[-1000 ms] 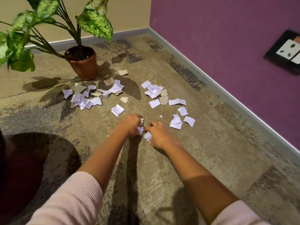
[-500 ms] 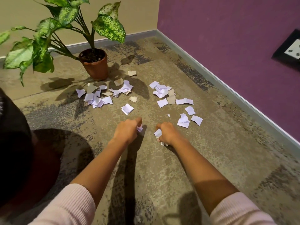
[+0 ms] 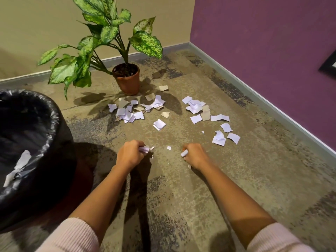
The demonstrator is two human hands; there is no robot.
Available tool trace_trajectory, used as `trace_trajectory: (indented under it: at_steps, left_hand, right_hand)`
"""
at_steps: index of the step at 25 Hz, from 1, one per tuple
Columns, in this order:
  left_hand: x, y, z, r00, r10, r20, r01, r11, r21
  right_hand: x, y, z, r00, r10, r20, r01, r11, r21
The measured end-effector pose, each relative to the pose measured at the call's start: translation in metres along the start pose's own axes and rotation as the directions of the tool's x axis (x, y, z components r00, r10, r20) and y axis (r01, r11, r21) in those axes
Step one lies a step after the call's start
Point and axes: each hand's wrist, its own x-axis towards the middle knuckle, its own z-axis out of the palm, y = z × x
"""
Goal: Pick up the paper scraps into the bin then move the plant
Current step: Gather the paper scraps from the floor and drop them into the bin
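My left hand (image 3: 130,155) grips a crumpled bunch of white paper scraps just above the carpet. My right hand (image 3: 195,155) is fisted round more scraps, with a white end sticking out. A tiny scrap (image 3: 169,147) lies between the hands. Several white and beige paper scraps (image 3: 134,110) lie in a heap in front of the potted plant (image 3: 127,80), and another heap of scraps (image 3: 205,111) spreads to the right. The bin (image 3: 27,146), lined with a black bag, stands at the left and holds a few scraps.
The floor is mottled carpet. A beige wall runs along the back and a purple wall (image 3: 263,42) along the right, both with a grey skirting board. A dark frame (image 3: 329,64) sits on the purple wall at the right edge.
My hands have moved apart, each keeping its scraps. The view has swung left and back, bringing the bin and the whole plant into sight.
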Motion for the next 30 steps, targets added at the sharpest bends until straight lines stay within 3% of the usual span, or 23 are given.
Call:
trace_trajectory:
  at_steps: [3, 10, 16, 22, 27, 30]
  left_hand:
    - [-0.01, -0.004, 0.005, 0.999, -0.006, 0.036, 0.006, 1.0, -0.004]
    - [-0.027, 0.008, -0.022, 0.999, -0.026, -0.034, 0.026, 1.0, 0.004]
    - [-0.038, 0.038, -0.094, 0.985, 0.095, -0.142, -0.075, 0.987, 0.14]
    - [-0.05, 0.075, -0.2, 0.955, 0.175, -0.24, -0.088, 0.939, 0.333]
    - [-0.071, 0.048, -0.29, 0.94, 0.187, -0.285, -0.049, 0.901, 0.431]
    - [-0.086, 0.001, -0.32, 0.937, 0.143, -0.318, 0.026, 0.88, 0.475]
  right_hand:
    - [-0.006, -0.025, 0.003, 0.996, -0.084, -0.025, 0.086, 0.991, 0.101]
    - [-0.012, -0.091, -0.022, 0.977, -0.203, -0.061, 0.206, 0.977, 0.057]
    - [-0.031, -0.149, -0.077, 0.961, -0.22, -0.168, 0.226, 0.974, 0.022]
    - [-0.057, -0.218, -0.151, 0.93, -0.207, -0.302, 0.237, 0.969, 0.068]
    - [-0.072, -0.296, -0.181, 0.887, -0.271, -0.375, 0.334, 0.935, 0.115]
    - [-0.083, -0.342, -0.169, 0.882, -0.331, -0.334, 0.392, 0.91, 0.135]
